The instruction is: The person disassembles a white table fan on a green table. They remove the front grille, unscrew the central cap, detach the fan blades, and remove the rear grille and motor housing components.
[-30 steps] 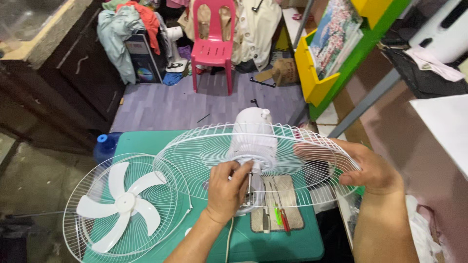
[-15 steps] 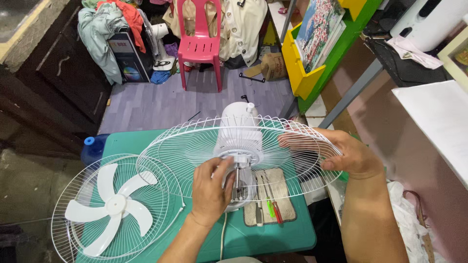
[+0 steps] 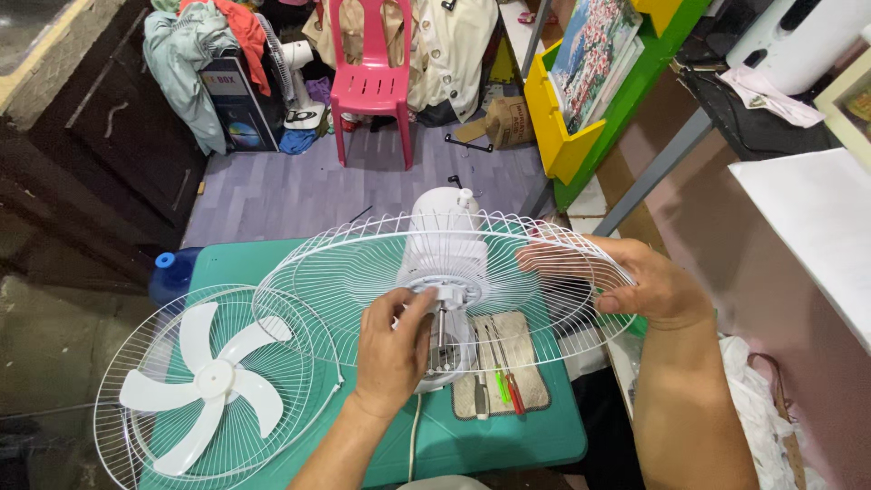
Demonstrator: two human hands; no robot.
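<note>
Head view is showing a fan half apart on the green tabletop (image 3: 508,436). Left hand (image 3: 392,349) is pinching the hub nut (image 3: 446,292) on the motor (image 3: 445,238); right hand (image 3: 649,289) is gripping the rear guard (image 3: 363,272) rim. Left of the motor, the blade (image 3: 213,381) is lying off in the front guard (image 3: 127,381), which is overhanging the tabletop edge; reassembly looks unfinished. Screwdrivers (image 3: 504,388) are crowding the near edge.

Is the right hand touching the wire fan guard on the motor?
Touching. The head view shows the right hand gripping the rim of the white wire guard, with fingers curled over its wires and the thumb beneath.
</note>
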